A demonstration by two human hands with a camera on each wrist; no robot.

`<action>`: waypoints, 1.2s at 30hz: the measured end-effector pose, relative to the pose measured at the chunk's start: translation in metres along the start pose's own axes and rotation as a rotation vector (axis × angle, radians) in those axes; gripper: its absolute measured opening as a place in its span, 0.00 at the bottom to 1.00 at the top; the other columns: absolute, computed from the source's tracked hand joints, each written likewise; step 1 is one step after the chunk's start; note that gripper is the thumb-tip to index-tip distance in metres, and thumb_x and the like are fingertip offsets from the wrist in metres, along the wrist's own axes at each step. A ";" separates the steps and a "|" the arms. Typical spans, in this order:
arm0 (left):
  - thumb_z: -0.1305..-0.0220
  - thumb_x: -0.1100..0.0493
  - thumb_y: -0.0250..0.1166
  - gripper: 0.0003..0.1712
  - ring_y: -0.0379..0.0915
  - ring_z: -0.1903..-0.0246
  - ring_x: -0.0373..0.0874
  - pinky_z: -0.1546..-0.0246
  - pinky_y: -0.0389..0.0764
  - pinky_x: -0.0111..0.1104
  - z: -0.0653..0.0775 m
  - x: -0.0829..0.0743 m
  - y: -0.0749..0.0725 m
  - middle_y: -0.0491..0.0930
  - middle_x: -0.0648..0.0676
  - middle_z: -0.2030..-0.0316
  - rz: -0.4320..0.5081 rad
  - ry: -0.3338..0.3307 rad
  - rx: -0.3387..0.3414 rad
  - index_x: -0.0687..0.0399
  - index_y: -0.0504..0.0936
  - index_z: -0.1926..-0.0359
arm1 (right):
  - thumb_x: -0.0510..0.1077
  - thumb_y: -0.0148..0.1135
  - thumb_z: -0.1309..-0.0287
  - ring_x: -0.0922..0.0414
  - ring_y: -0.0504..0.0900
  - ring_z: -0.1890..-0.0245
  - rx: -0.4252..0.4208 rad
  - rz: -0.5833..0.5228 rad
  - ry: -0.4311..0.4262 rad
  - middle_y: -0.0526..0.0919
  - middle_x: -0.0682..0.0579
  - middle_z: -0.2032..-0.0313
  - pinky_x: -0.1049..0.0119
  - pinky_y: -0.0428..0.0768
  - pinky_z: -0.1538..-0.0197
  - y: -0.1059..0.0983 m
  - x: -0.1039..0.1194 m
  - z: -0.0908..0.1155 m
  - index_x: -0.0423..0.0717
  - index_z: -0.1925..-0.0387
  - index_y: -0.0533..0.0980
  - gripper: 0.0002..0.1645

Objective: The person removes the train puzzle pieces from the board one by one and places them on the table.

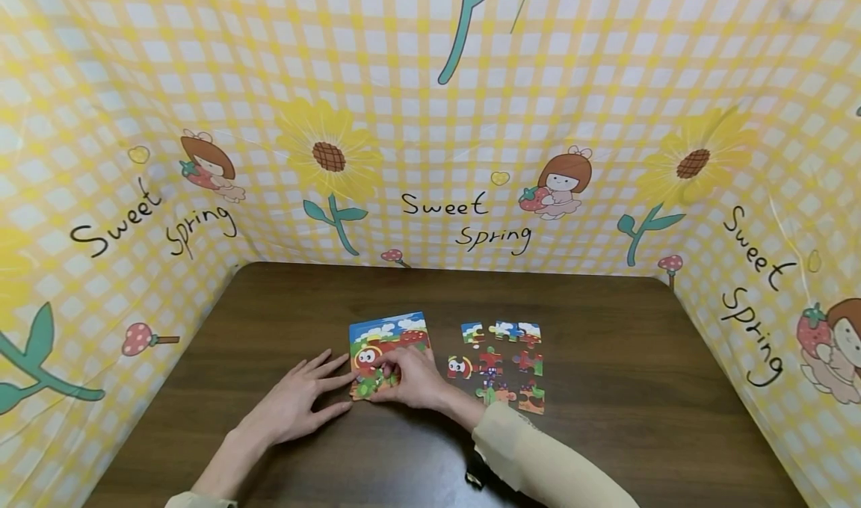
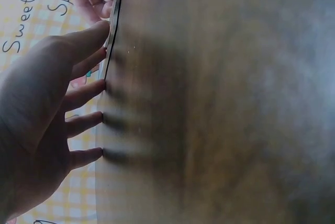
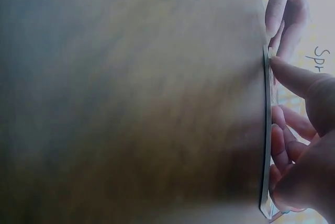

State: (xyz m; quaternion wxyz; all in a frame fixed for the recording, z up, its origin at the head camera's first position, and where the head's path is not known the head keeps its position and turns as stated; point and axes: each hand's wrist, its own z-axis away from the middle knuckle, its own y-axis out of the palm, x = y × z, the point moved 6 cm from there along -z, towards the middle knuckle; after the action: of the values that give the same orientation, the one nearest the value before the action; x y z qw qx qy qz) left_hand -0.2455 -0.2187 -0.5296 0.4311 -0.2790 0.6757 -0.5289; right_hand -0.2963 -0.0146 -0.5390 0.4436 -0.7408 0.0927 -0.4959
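Note:
A colourful jigsaw puzzle board (image 1: 386,329), with clouds and a round-eyed cartoon figure, lies on the brown table. My right hand (image 1: 413,377) is over its lower right part, fingertips bent down onto the surface; in the right wrist view the thumb (image 3: 296,77) touches the near edge, apart from the other fingers. I see no loose piece between them, and the hand hides part of the picture. To the left, my left hand (image 1: 296,396) rests on the table with fingers spread, some fingertips at the board's left edge. Loose puzzle pieces (image 1: 528,362) lie right of the board.
The table (image 1: 605,433) has a dark wood top. A small dark object (image 1: 474,474) lies by the right sleeve, partly hidden. Yellow checked cloth (image 1: 430,119) with flowers and lettering encloses the table at the back and both sides.

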 end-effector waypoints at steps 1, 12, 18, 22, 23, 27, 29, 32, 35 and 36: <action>0.25 0.36 0.69 0.32 0.64 0.18 0.69 0.25 0.68 0.72 0.000 0.000 0.000 0.74 0.56 0.20 0.001 -0.001 0.001 0.38 0.83 0.26 | 0.56 0.88 0.46 0.69 0.75 0.59 -0.004 0.009 -0.001 0.88 0.61 0.62 0.62 0.62 0.44 0.001 0.000 0.000 0.55 0.44 0.89 0.29; 0.25 0.35 0.69 0.32 0.63 0.18 0.69 0.26 0.68 0.74 0.002 -0.004 0.001 0.73 0.56 0.20 -0.015 0.021 -0.012 0.35 0.83 0.26 | 0.68 0.87 0.52 0.69 0.70 0.59 -0.005 0.132 -0.014 0.84 0.65 0.63 0.67 0.61 0.50 0.004 0.002 0.001 0.65 0.47 0.89 0.32; 0.26 0.35 0.70 0.33 0.63 0.18 0.69 0.27 0.68 0.74 0.003 -0.004 0.001 0.73 0.56 0.20 -0.019 0.026 -0.012 0.35 0.82 0.25 | 0.61 0.84 0.43 0.66 0.73 0.56 0.009 0.120 -0.008 0.87 0.62 0.59 0.66 0.63 0.48 0.002 0.003 0.005 0.62 0.43 0.88 0.28; 0.26 0.35 0.70 0.33 0.63 0.18 0.69 0.26 0.67 0.74 0.003 -0.003 0.001 0.72 0.56 0.19 -0.012 0.017 -0.005 0.34 0.81 0.24 | 0.58 0.84 0.41 0.64 0.77 0.52 0.009 0.081 -0.008 0.88 0.58 0.56 0.64 0.65 0.46 -0.001 0.004 0.007 0.57 0.40 0.87 0.29; 0.26 0.35 0.70 0.33 0.62 0.18 0.69 0.26 0.67 0.74 0.003 -0.003 0.001 0.72 0.56 0.19 -0.012 0.018 -0.005 0.34 0.81 0.24 | 0.57 0.84 0.41 0.63 0.78 0.52 0.006 0.065 -0.009 0.88 0.57 0.55 0.64 0.65 0.45 -0.002 0.004 0.008 0.56 0.40 0.87 0.29; 0.25 0.35 0.69 0.33 0.63 0.18 0.69 0.26 0.68 0.74 0.003 -0.003 0.000 0.72 0.56 0.19 -0.012 0.020 -0.001 0.34 0.81 0.24 | 0.53 0.85 0.42 0.60 0.79 0.51 -0.007 0.025 -0.017 0.88 0.55 0.55 0.63 0.65 0.46 -0.005 0.004 0.008 0.51 0.40 0.87 0.30; 0.25 0.35 0.69 0.33 0.62 0.18 0.69 0.26 0.67 0.74 0.002 -0.003 0.000 0.72 0.56 0.19 -0.012 0.015 0.006 0.33 0.81 0.24 | 0.51 0.85 0.42 0.58 0.80 0.49 -0.008 0.001 -0.016 0.88 0.53 0.54 0.63 0.64 0.45 -0.005 0.003 0.007 0.49 0.41 0.87 0.29; 0.25 0.35 0.69 0.33 0.61 0.17 0.69 0.25 0.66 0.74 0.002 -0.002 0.001 0.71 0.55 0.18 -0.008 0.006 0.019 0.34 0.80 0.24 | 0.49 0.86 0.42 0.57 0.81 0.48 -0.003 -0.020 -0.010 0.90 0.52 0.53 0.62 0.65 0.43 -0.005 0.001 0.006 0.47 0.43 0.89 0.27; 0.25 0.35 0.69 0.33 0.60 0.17 0.69 0.25 0.66 0.74 0.003 -0.002 0.000 0.71 0.55 0.18 -0.006 0.006 0.024 0.34 0.80 0.24 | 0.47 0.86 0.43 0.56 0.82 0.49 0.008 -0.040 0.003 0.90 0.51 0.53 0.61 0.66 0.43 -0.006 0.000 0.006 0.45 0.44 0.89 0.25; 0.25 0.35 0.68 0.33 0.60 0.17 0.69 0.25 0.66 0.74 0.003 -0.002 0.000 0.71 0.55 0.18 -0.007 0.006 0.023 0.34 0.80 0.24 | 0.46 0.86 0.43 0.56 0.82 0.49 0.009 -0.041 0.005 0.90 0.51 0.53 0.61 0.66 0.43 -0.007 0.001 0.006 0.45 0.44 0.90 0.25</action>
State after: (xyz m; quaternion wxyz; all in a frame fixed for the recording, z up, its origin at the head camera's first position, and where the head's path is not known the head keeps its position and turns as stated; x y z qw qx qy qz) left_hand -0.2421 -0.2180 -0.5288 0.4304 -0.2749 0.6699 -0.5389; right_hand -0.2931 -0.0077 -0.5345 0.4365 -0.7392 0.0762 -0.5072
